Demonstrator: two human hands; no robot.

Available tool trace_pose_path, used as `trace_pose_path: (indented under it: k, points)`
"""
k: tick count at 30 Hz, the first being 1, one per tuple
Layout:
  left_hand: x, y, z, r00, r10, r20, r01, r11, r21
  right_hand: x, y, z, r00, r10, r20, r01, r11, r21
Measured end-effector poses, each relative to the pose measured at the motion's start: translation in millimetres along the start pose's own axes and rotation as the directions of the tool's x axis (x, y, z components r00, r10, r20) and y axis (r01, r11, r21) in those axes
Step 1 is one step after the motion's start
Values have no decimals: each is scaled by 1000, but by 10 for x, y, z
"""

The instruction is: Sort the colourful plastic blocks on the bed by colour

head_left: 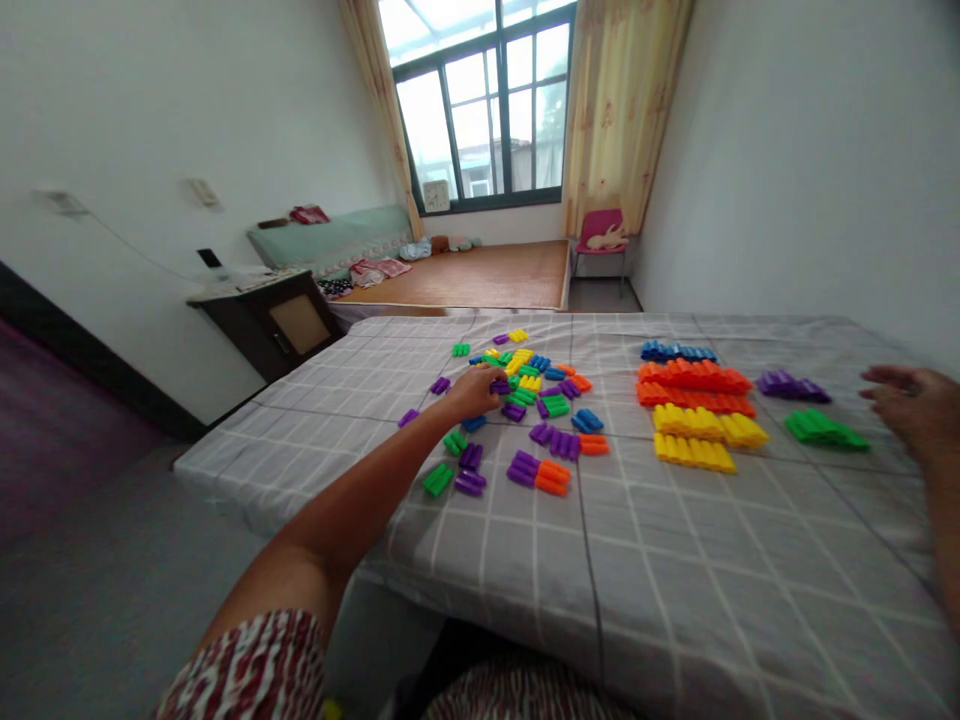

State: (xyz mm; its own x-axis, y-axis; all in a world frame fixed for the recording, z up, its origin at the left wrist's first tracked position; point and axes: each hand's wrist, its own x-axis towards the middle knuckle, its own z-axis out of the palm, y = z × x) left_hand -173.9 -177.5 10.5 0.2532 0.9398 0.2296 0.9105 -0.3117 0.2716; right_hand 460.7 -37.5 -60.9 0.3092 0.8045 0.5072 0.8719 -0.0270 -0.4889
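Many small ribbed plastic pieces in several colours lie loosely mixed on a grey checked cloth. My left hand (474, 393) reaches into this pile, its fingers closed around a purple piece (499, 387). Beside it are green pieces (523, 398), yellow pieces (519, 361) and other purple pieces (514, 411). To the right, pieces stand in rows by colour: blue (679, 352), orange (694, 387) and yellow (694, 438). Farther right are a purple row (793, 386) and a green group (825, 430). My right hand (911, 400) hovers near these two, fingers apart, with nothing visible in it.
The cloth-covered table (525, 570) fills the foreground. Behind it are a bed (487, 275) with a brown mat, a dark cabinet (281, 330) at the left and a pink chair (600, 225) at the back right. White walls flank both sides.
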Motion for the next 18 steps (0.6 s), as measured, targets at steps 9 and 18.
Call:
trace_pose_path:
  k: [9,18]
  points:
    - [786,1124,238,948,316,-33,-217,569,-793,-654,-2252,-432,810,-482,334,154,723,673]
    - [1099,1493,467,956,264,-128,-280,688,-670,-625,-2133,-279,842,-388,374,83,779,621]
